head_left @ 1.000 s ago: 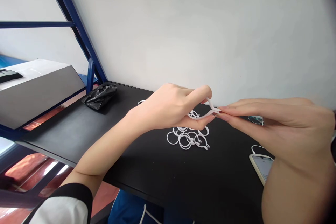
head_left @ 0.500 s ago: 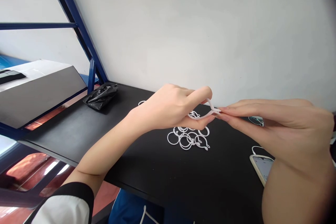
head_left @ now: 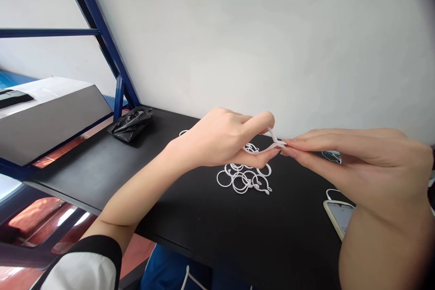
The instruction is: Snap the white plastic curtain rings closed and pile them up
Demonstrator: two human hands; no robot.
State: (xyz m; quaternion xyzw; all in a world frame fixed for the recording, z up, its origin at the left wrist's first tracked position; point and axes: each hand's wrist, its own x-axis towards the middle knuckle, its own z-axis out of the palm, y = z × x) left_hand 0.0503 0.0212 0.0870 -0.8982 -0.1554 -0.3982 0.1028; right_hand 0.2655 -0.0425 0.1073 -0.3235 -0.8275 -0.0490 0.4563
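White ring (head_left: 275,142) up in the air, held over the black table (head_left: 204,231), and both hands are on it! Left hand (head_left: 224,138) has it wrapped between bent index finger and thumb, right hand (head_left: 370,158) pinching narrowly at the pointed end where the two arms meet. So the step in hand looks like a two-handed squeeze on that joint, though the fingertips cover it and I can't call whether the ends are locked. The next move, I'd judge, calls for a steady left grip and firm, well-aligned pressure from the right fingertips.

Below, a loose cluster of similar white rings (head_left: 249,183) lies straight on the tabletop, overlapping, in no container. Over on the left, a crumpled black plastic bag (head_left: 131,125); its contents can't be seen. Phone (head_left: 340,218) on the right, partly behind the right forearm.
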